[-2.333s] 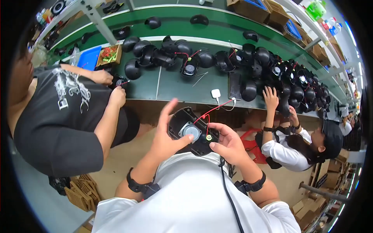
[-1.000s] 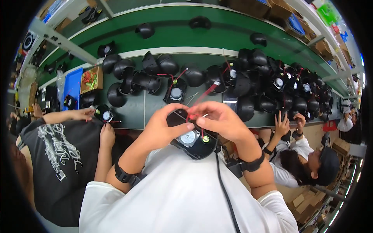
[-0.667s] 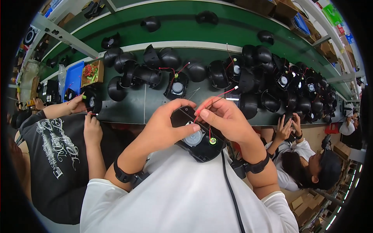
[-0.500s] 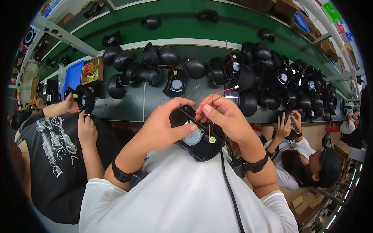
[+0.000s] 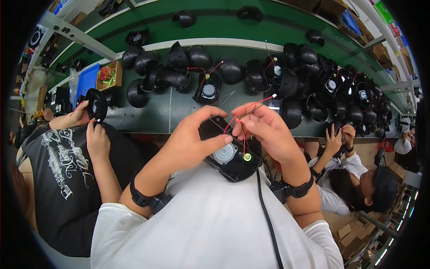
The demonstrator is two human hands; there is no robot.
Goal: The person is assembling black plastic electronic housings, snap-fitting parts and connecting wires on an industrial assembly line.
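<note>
A black plastic shell (image 5: 237,173) with a round grey speaker (image 5: 224,154) inside is gripped at its left side by my left hand (image 5: 193,136), thumb lying over the speaker's edge. Near the shell's right end stands a small green cylindrical part (image 5: 247,157) with a red wire rising from it. Above the shell, my right hand (image 5: 268,132) is closed with thumb and fingers pinching the red wires (image 5: 237,119). One lead runs out past the fingers to a small white connector (image 5: 274,96). The exact pinch point is partly hidden by the fingers.
Behind my hands, a workbench (image 5: 148,120) holds several black shells (image 5: 229,69), some fitted with speakers. A green conveyor belt (image 5: 215,27) runs behind it. At left are a wooden box of small parts (image 5: 115,74) and a blue tray (image 5: 87,80). Co-workers sit on both sides.
My right thumb and fingers have shifted slightly along the red wires and curled in more. The whole view has moved a little; my left hand keeps its hold on the shell.
</note>
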